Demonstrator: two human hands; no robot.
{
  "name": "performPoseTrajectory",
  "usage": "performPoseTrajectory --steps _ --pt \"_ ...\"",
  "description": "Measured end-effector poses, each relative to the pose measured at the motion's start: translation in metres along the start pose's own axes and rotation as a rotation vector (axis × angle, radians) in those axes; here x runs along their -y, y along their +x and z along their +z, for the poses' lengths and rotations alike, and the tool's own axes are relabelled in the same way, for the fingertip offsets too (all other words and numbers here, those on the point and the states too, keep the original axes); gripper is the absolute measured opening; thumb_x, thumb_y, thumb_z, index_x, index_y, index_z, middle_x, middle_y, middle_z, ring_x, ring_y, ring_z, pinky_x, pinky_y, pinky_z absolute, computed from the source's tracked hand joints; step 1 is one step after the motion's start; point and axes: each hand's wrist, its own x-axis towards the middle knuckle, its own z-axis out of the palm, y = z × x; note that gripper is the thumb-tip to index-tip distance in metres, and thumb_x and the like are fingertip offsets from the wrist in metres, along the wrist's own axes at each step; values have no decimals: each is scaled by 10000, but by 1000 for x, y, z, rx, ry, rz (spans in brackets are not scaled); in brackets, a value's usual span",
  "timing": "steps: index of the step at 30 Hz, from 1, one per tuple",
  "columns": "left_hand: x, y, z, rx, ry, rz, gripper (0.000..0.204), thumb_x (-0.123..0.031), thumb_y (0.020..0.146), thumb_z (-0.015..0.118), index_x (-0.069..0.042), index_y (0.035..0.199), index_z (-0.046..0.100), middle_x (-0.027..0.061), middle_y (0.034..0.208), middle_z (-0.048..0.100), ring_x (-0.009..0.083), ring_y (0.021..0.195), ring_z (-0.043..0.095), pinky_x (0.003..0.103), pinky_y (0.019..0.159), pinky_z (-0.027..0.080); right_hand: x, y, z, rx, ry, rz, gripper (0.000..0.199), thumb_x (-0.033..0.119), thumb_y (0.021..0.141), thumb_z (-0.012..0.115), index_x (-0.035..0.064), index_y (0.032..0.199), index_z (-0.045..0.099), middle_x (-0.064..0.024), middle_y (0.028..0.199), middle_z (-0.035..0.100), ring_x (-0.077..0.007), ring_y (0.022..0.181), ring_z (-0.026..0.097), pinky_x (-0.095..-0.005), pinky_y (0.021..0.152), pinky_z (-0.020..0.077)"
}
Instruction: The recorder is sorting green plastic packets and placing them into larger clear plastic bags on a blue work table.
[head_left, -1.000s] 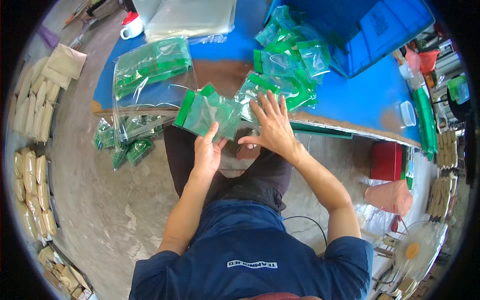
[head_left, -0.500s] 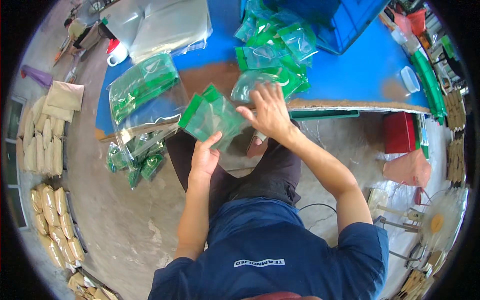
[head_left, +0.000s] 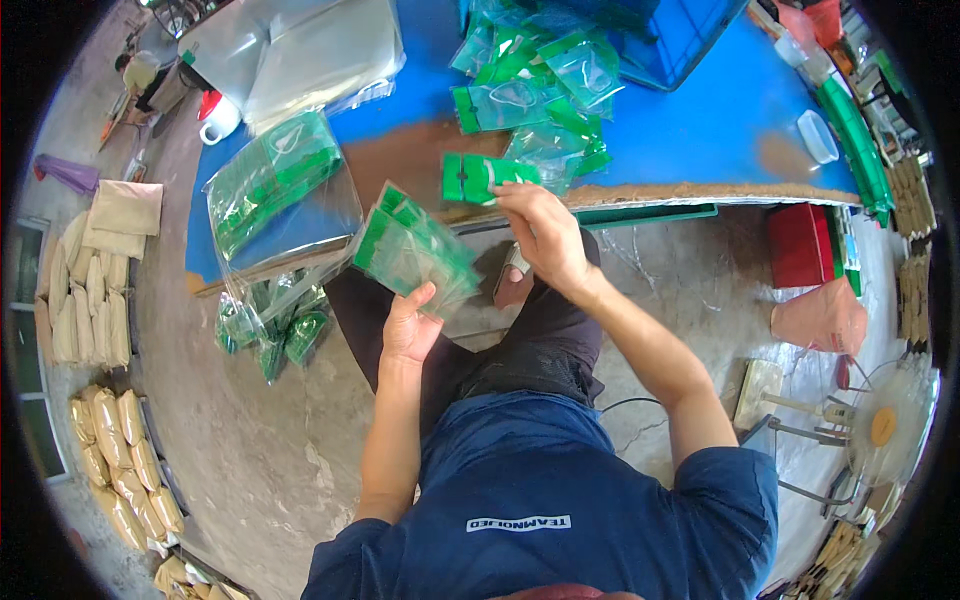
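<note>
We're down on the navy shirt (head_left: 500, 465) now, and there it is — a narrow white strip (head_left: 518, 524) running almost level across the cloth, carrying a single row of bold dark capital letters from one end to the other. We sweep over the green-and-clear packets (head_left: 410, 252), the blue crate (head_left: 690, 40) and the wrapped tan packages (head_left: 105, 425) — and any print on those is too small or too blurred for us to read.
</note>
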Motion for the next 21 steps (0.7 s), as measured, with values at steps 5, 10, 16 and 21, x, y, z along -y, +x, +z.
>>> performPoseTrajectory --steps 5,10,16,21 --pt "11 12 15 -15 -29 16 511 -57 877 690 -42 1356 513 91 1305 611 247 1224 579 429 1087 439 56 5 26 -258 930 777 107 63 1002 569 -7 1083 565 7 934 611 -46 847 545 -207 740 441" --pt "6 8 18 -99 122 54 491 -56 889 685 -37 1349 515 83 1295 615 237 1196 592 407 1072 449 39 11 1 9 -83 359 308 190 941 656 5 1172 574 -141 1054 641 -269 993 622 -384 874 484" --pt "7 21 23 -88 193 29 475 -40 877 698 -19 1323 535 78 1272 613 222 1179 583 387 1037 446 14 4 -5 276 -170 110 315 272 950 601 -6 1098 612 -244 1232 587 -425 1173 534 -489 1024 403" --pt "8 25 24 -92 282 40 495 -57 867 720 -16 1322 530 61 1252 608 214 1163 579 397 1013 465 -5 23 -22 160 -64 215 324 236 942 632 -16 1145 619 -220 1194 619 -414 1112 570 -485 938 457"
